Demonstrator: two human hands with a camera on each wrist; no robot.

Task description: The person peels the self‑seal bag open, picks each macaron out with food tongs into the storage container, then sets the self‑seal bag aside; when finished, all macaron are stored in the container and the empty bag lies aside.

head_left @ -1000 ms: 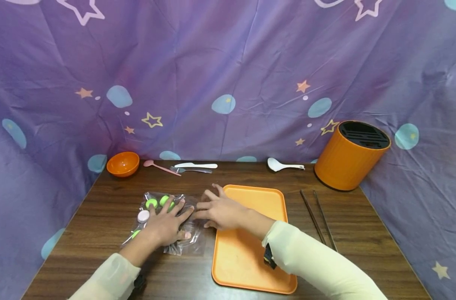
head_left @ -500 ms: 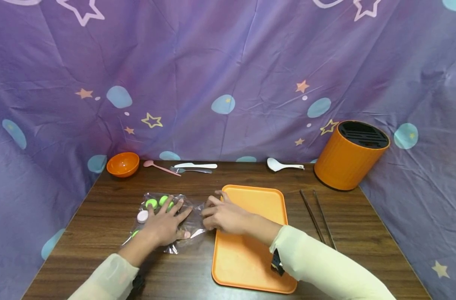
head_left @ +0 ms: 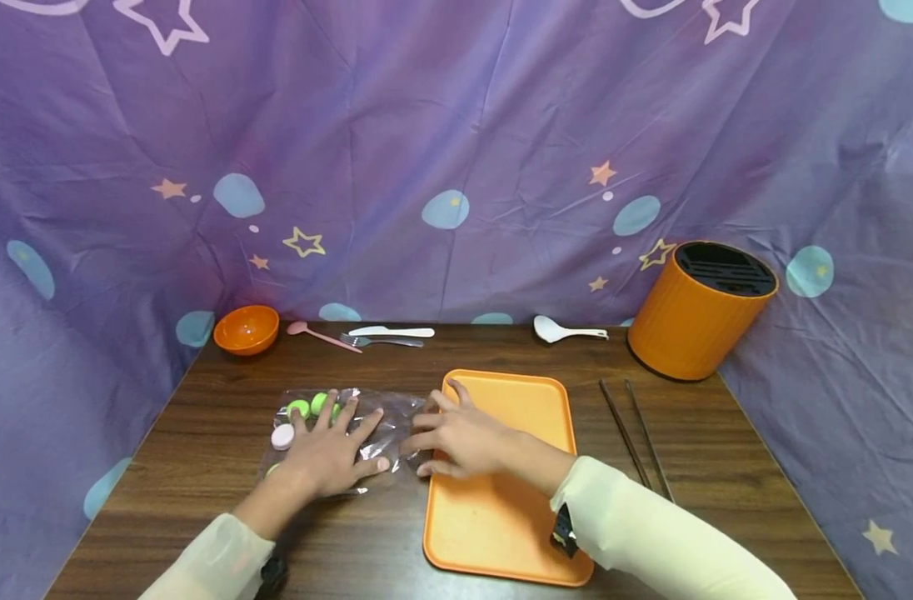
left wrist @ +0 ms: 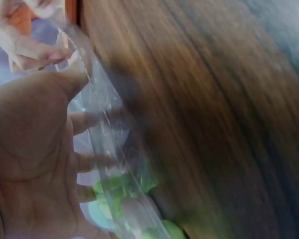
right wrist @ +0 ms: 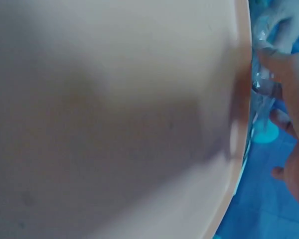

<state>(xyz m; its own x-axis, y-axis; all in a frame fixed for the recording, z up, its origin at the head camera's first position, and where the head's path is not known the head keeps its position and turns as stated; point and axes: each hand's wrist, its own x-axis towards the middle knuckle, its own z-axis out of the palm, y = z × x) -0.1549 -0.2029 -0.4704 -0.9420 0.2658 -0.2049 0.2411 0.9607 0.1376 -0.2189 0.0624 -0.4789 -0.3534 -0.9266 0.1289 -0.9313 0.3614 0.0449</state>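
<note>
The left hand (head_left: 323,457), fingers spread, is resting on a clear bag (head_left: 393,429) running rightward to the right hand (head_left: 462,442) (pinching it or not, I can't tell).

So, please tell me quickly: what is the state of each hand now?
Left hand: open, spread on the clear bag.
Right hand: at the bag's edge; whether it grips there cannot be told.
</note>
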